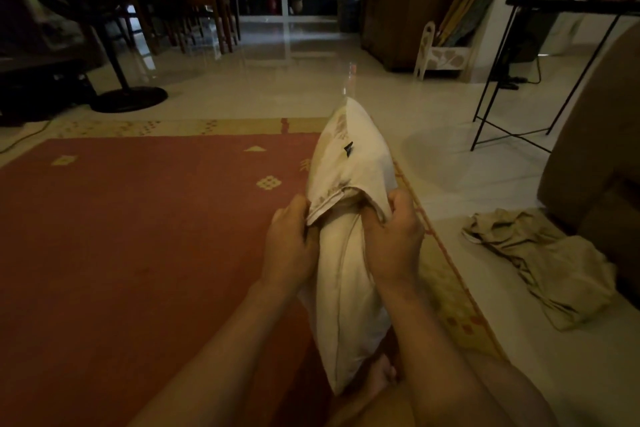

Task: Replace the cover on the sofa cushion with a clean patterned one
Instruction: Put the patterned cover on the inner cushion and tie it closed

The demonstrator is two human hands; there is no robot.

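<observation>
Right now you are gripping the cover (349,156) at its open edge with both hands: your left hand (289,243) is pinching the left side of the hem, fingers curled round it, and your right hand (393,236) is clutching the right side the same way. The cushion (341,288) is lying lengthwise between your forearms, its far half sitting inside the patterned cover and its near half showing bare and white. It is hanging over the right edge of the rug (138,236). A crumpled beige cloth (540,260) is lying on the floor to the right, near the sofa (595,156).
</observation>
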